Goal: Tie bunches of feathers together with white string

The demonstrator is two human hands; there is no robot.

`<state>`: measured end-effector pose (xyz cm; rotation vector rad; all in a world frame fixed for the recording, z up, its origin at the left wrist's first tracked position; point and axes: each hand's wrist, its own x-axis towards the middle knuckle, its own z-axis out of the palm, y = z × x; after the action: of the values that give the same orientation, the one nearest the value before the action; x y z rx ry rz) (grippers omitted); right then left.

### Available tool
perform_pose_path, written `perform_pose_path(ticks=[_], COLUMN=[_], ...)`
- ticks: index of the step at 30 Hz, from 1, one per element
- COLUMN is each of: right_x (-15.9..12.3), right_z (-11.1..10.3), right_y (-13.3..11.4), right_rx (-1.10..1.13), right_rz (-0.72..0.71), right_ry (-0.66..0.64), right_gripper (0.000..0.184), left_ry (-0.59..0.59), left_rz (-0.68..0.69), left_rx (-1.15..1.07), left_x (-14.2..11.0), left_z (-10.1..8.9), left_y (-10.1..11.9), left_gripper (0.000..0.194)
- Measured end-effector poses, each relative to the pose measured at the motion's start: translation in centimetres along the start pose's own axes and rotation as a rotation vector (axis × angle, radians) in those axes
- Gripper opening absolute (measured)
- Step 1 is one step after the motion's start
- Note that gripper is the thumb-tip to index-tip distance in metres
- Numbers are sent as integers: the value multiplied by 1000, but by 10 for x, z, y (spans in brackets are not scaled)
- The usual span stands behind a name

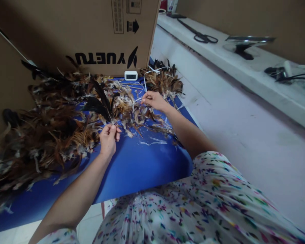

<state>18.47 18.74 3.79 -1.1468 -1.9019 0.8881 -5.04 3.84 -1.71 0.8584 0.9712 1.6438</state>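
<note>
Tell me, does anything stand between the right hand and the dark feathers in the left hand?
Nothing visible blocks the space between the right hand and the dark feathers pinched in the left hand. Loose brown and pale feathers lie on the blue table there, seemingly lower; the right hand seems to pinch a white strip.

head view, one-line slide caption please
Left hand pinches dark feathers, right hand a white strip, above a blue tabletop.

Passage over near tabletop (pixel 144 166), carton (pixel 99 30) blocking beyond.

A white digital display (pixel 130 76) stands by a cardboard box (pixel 91 30) — dark scissors (pixel 198 35) lie on a ledge (pixel 218 53).
</note>
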Motion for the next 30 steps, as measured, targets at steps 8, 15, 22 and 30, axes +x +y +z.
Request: perform_pose_path(ticks=[8, 15, 22, 30], right_x=[-10, -19, -13, 3], right_z=[-21, -15, 22, 59], right_y=[-5, 3, -14, -31], right_rx=[8, -351, -733, -886], right_rz=[-35, -62, -35, 280], right_ry=[87, -187, -228, -208], right_gripper=[9, 16, 22, 34], left_ry=[10, 8, 7, 5], left_rz=[2, -3, -21, -36], left_rx=[5, 16, 17, 18], left_x=[1, 0, 0, 0], left_z=[1, 0, 1, 3], left_y=[-1, 0, 1, 3], left_gripper=[44, 44, 45, 44])
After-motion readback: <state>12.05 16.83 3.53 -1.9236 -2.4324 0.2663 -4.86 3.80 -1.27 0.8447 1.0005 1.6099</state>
